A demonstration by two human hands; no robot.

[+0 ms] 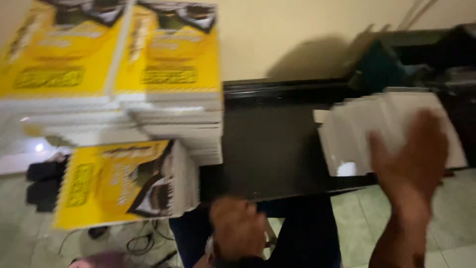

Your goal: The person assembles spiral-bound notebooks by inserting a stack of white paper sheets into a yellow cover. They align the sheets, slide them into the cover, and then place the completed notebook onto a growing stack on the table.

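Right hand spread flat against white page stack, steadying it on black table; left hand blurred, seemingly curled, grip unclear.

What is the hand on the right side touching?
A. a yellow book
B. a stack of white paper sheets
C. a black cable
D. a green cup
B: the right hand lies against the stack of white paper sheets on the dark table, while the yellow-covered books sit far over on the other side.
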